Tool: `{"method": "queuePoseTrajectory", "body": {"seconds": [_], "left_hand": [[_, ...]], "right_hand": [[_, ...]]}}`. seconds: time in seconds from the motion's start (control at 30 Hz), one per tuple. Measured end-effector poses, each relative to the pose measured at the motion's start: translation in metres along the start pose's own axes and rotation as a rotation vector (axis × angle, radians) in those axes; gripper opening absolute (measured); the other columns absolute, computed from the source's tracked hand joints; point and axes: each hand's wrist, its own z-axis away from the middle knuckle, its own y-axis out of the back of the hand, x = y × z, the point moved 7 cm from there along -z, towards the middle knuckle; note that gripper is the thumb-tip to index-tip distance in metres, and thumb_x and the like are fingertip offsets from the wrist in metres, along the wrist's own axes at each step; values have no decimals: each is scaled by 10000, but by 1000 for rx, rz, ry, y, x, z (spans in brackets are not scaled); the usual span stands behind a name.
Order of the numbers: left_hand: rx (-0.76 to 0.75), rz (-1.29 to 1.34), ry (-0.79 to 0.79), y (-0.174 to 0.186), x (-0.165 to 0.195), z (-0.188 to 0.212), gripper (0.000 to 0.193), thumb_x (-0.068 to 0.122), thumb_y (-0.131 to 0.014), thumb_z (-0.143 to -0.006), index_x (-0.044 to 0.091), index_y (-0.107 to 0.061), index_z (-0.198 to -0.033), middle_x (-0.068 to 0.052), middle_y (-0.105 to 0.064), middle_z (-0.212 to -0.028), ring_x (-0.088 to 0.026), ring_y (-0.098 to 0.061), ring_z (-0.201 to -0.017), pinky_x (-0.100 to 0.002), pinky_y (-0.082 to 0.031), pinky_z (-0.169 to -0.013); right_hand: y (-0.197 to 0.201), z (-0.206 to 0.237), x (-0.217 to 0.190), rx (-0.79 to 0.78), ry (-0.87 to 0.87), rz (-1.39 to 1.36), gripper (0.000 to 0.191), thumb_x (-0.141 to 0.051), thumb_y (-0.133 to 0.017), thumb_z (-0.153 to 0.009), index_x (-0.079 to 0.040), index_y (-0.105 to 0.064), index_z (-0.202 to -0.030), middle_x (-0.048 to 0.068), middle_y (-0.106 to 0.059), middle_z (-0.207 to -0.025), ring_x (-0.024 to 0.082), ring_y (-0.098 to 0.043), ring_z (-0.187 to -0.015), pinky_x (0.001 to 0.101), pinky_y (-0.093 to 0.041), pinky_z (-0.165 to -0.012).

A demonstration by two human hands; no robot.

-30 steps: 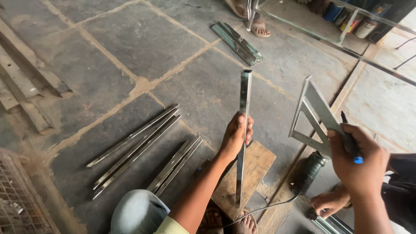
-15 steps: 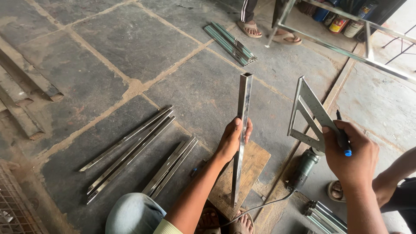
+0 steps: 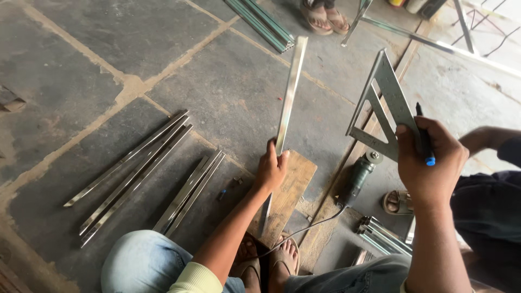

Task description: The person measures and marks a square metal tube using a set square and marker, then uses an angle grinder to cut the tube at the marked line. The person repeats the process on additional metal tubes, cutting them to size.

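left hand (image 3: 271, 169) is gripping a steel square tube (image 3: 287, 97) mid-length, its long axis running away over the wooden board (image 3: 293, 179), while right hand (image 3: 429, 160) is pinching a triangular metal square (image 3: 382, 103) and blue-tipped marker (image 3: 425, 138) just right of it.

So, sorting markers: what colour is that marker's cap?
Blue, on the marker in the right hand; head view.

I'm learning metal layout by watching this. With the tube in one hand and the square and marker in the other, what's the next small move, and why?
Probably lower the steel tube flat onto the wooden board. The left hand holds it mid-length, its far end lifted off the floor, while the right hand keeps the triangular square and marker in the air.
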Motion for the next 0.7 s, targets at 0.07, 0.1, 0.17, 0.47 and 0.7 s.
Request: {"method": "queuePoseTrajectory", "body": {"seconds": [0.07,0.1,0.17,0.47,0.7], "left_hand": [[-121,-155,106,-3,-4,-7,410,232,-563,-1017,-18,-466,-1327,-92,-662,-789,-142,-602,-513,-249,-460,-378],[-185,-232,159,-4,-8,-6,404,220,-571,-1006,-12,-474,-1322,-122,-676,-843,-168,-609,-504,-268,-470,-348],[-324,-344,160,-9,-14,1,334,179,-572,-1017,12,-525,-1302,-135,-690,-876,-188,-634,-538,-295,-498,-381],[-585,-727,-41,2,-60,82,183,156,-662,-927,70,-605,-1078,-118,-675,-1007,-353,-650,-997,-493,-560,-775],[-404,-646,11,18,-65,89,139,152,-689,-897,108,-665,-1026,-102,-609,-1113,-368,-604,-1074,-515,-532,-851]], "right_hand": [[1,-1,-3,8,26,-50,169,-131,-781,-1031,16,-733,-1099,103,-688,-771,115,-617,-667,247,-474,-672],[0,-1,-3,0,9,-60,176,-138,-788,-1040,18,-731,-1096,103,-689,-773,115,-620,-665,254,-473,-680],[-1,-2,-6,-11,-13,-82,194,-152,-801,-1057,24,-726,-1090,102,-692,-778,115,-626,-662,268,-472,-696],[2,4,-14,-117,-211,-292,165,-100,-747,-1014,38,-674,-1067,78,-633,-723,144,-595,-493,283,-401,-416],[-42,6,-3,-366,-256,-298,260,-162,-694,-1099,38,-601,-1237,111,-664,-809,206,-639,-527,315,-450,-445]]}}
